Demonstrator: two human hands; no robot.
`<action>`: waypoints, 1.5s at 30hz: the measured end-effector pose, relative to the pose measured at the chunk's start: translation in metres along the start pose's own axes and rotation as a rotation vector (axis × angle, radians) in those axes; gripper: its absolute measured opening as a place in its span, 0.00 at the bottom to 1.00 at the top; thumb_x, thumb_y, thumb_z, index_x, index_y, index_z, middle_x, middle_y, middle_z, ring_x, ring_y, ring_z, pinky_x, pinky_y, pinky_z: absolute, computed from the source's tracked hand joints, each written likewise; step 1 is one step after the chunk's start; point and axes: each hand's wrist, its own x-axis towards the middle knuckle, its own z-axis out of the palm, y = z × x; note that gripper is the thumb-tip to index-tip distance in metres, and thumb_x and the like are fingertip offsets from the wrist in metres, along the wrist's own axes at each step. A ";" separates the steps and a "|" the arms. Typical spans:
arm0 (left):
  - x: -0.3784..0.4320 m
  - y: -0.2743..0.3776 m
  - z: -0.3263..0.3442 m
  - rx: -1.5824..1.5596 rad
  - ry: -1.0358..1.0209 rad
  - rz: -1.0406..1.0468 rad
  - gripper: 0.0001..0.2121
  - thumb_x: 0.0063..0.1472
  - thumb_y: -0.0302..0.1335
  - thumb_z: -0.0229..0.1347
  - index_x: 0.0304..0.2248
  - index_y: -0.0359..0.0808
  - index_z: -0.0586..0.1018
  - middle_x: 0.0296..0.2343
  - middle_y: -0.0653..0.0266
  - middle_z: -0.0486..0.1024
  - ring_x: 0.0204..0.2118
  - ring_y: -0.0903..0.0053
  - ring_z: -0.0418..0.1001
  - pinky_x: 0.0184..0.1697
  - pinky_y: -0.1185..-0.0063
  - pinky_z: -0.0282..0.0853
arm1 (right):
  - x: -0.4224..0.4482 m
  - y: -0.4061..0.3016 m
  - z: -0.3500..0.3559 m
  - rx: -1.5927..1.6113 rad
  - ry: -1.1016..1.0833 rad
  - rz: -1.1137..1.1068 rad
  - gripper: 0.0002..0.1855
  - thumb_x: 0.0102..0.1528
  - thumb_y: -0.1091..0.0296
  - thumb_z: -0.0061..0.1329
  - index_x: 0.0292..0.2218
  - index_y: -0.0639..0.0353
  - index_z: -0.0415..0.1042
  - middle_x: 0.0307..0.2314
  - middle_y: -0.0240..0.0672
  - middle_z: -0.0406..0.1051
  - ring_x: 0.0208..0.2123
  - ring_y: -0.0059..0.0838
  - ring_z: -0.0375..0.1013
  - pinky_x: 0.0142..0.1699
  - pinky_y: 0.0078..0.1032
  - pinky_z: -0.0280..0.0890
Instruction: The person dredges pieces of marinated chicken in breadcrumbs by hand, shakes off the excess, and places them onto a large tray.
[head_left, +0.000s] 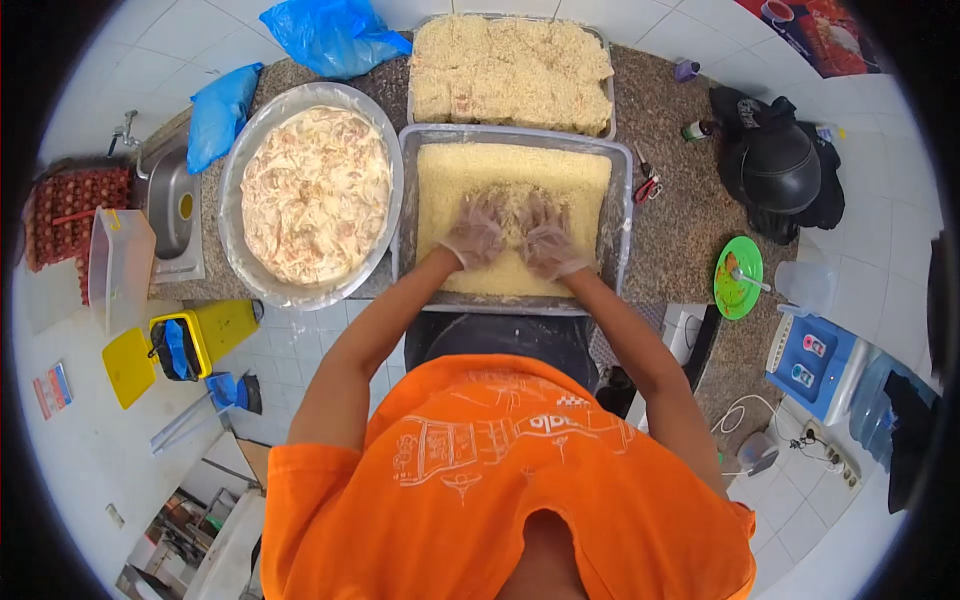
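Both my hands wear clear plastic gloves and press into pale breadcrumbs (517, 161) that fill a grey plastic tub (628, 217). My left hand (478, 231) lies on the crumbs left of the tub's middle, its fingertips partly coated. Beside it, my right hand (551, 236) rests with fingers spread, also dusted with crumbs. Whether anything lies under the palms is hidden. Left of the tub stands a large round metal basin (231, 225) holding raw meat pieces in a creamy batter (315, 195). Behind the tub, a second container holds crumb-coated pieces (510, 71).
Blue plastic bags (330, 37) sit behind the basin, near a sink (171, 202). Red egg trays (75, 202) are stacked at far left. On the right lie red-handled scissors (646, 189), a black helmet (780, 169) and a green plate (739, 277) with a spoon. Below left stands a yellow bin (225, 330).
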 end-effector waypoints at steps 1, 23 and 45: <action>-0.001 -0.002 -0.004 0.147 0.178 0.066 0.32 0.56 0.42 0.50 0.57 0.31 0.63 0.55 0.45 0.61 0.60 0.54 0.55 0.64 0.63 0.45 | 0.004 0.003 -0.002 -0.012 0.093 -0.015 0.34 0.52 0.54 0.46 0.56 0.62 0.58 0.50 0.50 0.64 0.55 0.44 0.59 0.59 0.37 0.54; -0.004 0.057 -0.140 -0.867 0.430 0.100 0.19 0.51 0.27 0.61 0.44 0.33 0.76 0.38 0.58 0.79 0.36 0.73 0.78 0.44 0.78 0.73 | -0.028 0.035 -0.151 0.529 -0.126 0.126 0.30 0.48 0.71 0.52 0.53 0.56 0.66 0.43 0.47 0.71 0.42 0.49 0.71 0.48 0.37 0.65; 0.263 -0.035 -0.189 -0.457 -0.012 -0.469 0.27 0.54 0.43 0.58 0.48 0.34 0.72 0.38 0.49 0.76 0.40 0.64 0.74 0.46 0.71 0.69 | 0.184 0.216 -0.176 0.431 -0.267 0.161 0.29 0.57 0.50 0.46 0.55 0.57 0.63 0.51 0.42 0.66 0.53 0.37 0.65 0.57 0.32 0.60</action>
